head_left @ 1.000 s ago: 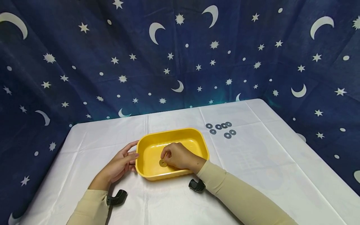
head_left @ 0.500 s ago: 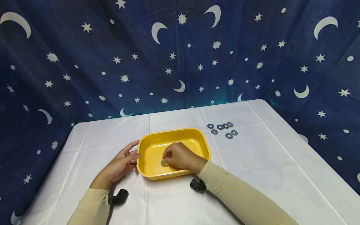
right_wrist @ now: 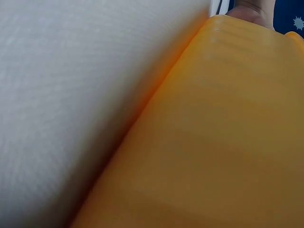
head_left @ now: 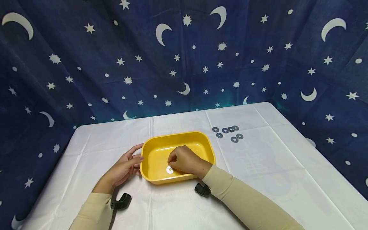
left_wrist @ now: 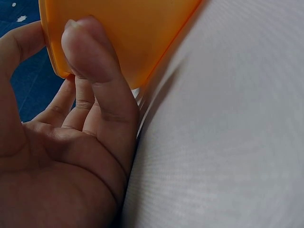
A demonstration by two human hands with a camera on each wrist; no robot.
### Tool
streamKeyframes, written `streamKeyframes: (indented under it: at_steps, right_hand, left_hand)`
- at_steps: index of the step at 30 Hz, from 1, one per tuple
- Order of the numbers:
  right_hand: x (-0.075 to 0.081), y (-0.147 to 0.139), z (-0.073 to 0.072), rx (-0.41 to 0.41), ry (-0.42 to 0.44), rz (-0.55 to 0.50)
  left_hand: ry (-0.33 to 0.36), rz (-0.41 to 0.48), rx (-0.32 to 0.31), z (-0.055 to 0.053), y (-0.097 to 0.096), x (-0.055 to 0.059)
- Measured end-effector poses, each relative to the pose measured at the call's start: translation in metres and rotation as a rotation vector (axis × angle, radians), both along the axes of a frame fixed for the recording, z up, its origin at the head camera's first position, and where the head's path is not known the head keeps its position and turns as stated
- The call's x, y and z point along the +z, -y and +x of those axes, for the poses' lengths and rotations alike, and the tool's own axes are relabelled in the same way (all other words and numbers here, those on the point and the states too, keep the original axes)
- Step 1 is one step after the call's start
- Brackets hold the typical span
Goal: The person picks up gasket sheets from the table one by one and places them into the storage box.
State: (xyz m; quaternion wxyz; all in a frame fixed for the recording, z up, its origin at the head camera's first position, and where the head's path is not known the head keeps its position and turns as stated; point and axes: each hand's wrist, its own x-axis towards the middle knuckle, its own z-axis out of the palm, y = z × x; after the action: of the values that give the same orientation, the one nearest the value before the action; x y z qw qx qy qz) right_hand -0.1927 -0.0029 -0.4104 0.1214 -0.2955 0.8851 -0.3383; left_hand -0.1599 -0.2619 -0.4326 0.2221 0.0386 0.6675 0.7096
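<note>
A yellow rectangular tray [head_left: 178, 134] rests on the white cloth. At its left end my left hand [head_left: 122, 167] grips the wall, thumb over the rim and fingers outside; the left wrist view shows that thumb [left_wrist: 92, 57] across the tray wall [left_wrist: 142, 33]. My right hand [head_left: 185, 158] reaches inside the tray, thumb and forefinger pinching the edge of a flat washer [head_left: 168, 171]. Bright light glints off the washer, low over the tray floor. In the right wrist view the tray's outer side [right_wrist: 204, 133] hides my right hand.
Several dark grey washers [head_left: 213, 130] lie on the cloth right of the tray, some overlapping. A dark blue curtain [head_left: 143, 64] with moons and stars hangs behind the table. Black wrist straps [head_left: 122, 202] sit at both forearms.
The washer in my right fingers has shifted slightly toward me and turned from dull to shining white. My left hand and the tray hold still; the head view has shifted slightly.
</note>
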Motion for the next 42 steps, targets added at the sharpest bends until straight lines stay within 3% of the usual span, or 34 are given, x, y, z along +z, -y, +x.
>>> streamKeyframes:
  at_steps: [9,17,33,42]
  right_hand:
    - [0.019,-0.015,0.010,-0.107,-0.208,-0.050]
    - [0.036,-0.052,0.020,-0.210,-0.244,-0.217]
    - [0.037,-0.112,-0.004,-0.356,-0.234,-0.152]
    - [0.027,-0.138,-0.024,-0.414,-0.256,-0.080]
  left_hand:
    - [-0.008,0.017,-0.011,0.001,0.000,0.000]
    - [-0.006,0.002,-0.007,0.003,0.002,0.000]
    - [-0.017,-0.006,-0.018,0.003,0.003,0.003]
    - [-0.014,0.017,-0.033,0.001,0.000,0.000]
